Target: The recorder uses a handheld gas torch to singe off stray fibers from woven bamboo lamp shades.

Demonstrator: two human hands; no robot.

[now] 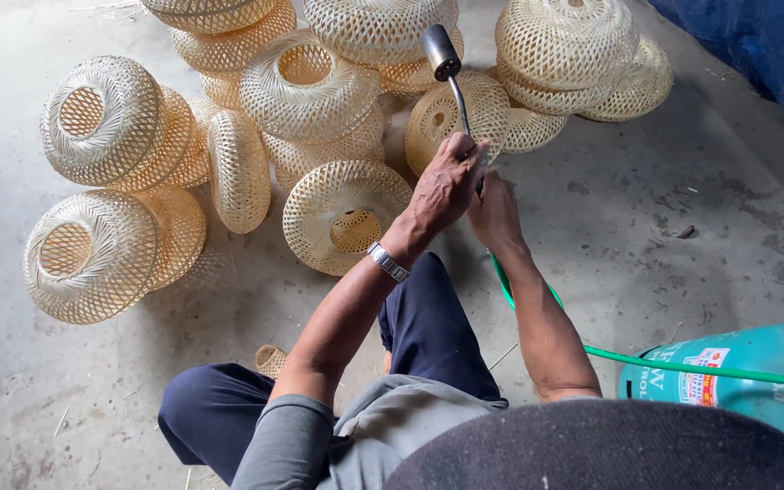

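Here, torch: a metal gas torch (447,77) is held above the floor, over the heap of woven bamboo shades (338,109).
Long axis: it runs from the hands up and slightly left; the dark nozzle is pointed at the shades.
Left hand (446,186): closed around the handle.
Right hand (494,213): set just beneath; how far it is closed cannot be told.
Hose: a green hose (682,365) is led to the teal gas cylinder (755,372).
Risk: dry bamboo could be scorched or set alight if flame is held close; the hose could be snagged by the knee.
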